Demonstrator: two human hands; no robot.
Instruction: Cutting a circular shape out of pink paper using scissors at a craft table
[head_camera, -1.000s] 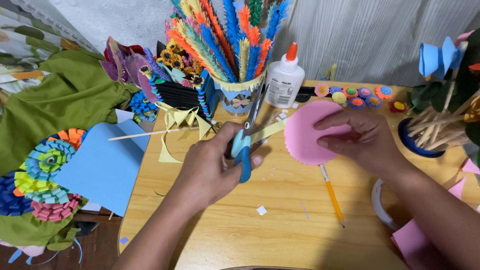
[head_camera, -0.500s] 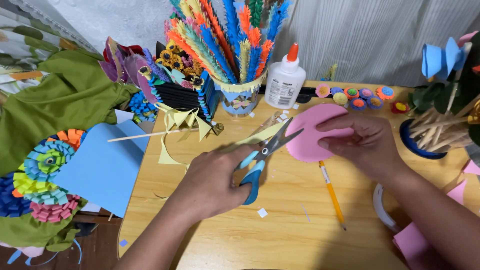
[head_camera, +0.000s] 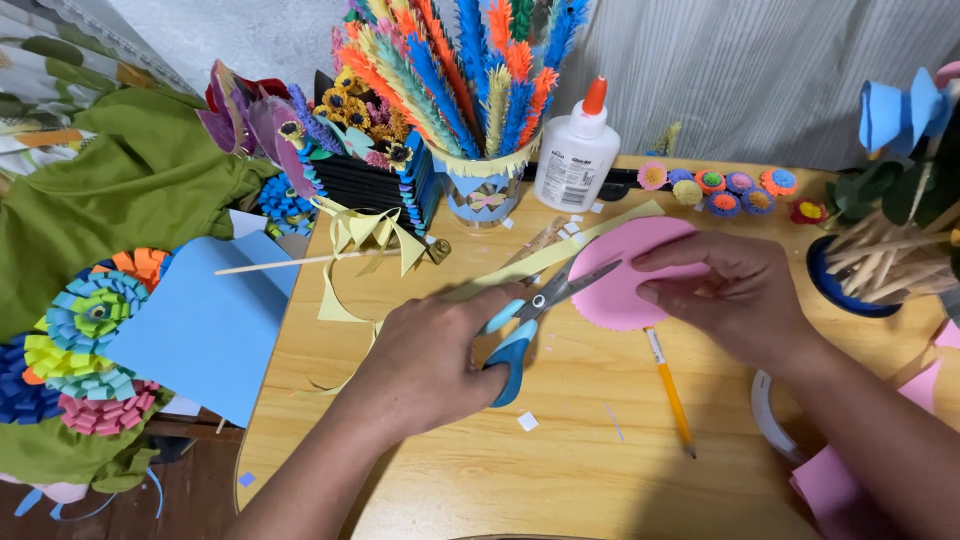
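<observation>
- Spreading across the view, the wooden table (head_camera: 560, 470) carries the work; paper scraps dot it near 6 o'clock, which suggests that trimming is well under way.
- Left of the table, at 9 o'clock, lie a green cloth (head_camera: 130, 200), a blue paper sheet (head_camera: 195, 325) and finished layered paper flowers (head_camera: 85, 340).
- At 12 o'clock a cup of fringed paper feathers (head_camera: 470, 80) stands beside a white glue bottle (head_camera: 577, 150); small paper pompom flowers (head_camera: 715, 185) line up at 1 o'clock.
- The pink paper disc (head_camera: 620, 270) sits just right of centre, above the table. Its lower left edge looks notched with small cuts, while the rest of the rim seems smooth or is hidden, so I judge the fringing only partly done.
- The right hand (head_camera: 735, 300) pinches the disc, fingers on top and thumb beneath, holding it toward the blades.
- The left hand (head_camera: 430, 360) is closed through the handles of the blue-handled scissors (head_camera: 535, 315), whose blades are parted with the tips at the disc's left edge.
- A yellow paper strip (head_camera: 540, 258) runs behind the scissors.
- A yellow pencil (head_camera: 670, 390) lies at 5 o'clock, below the disc.
</observation>
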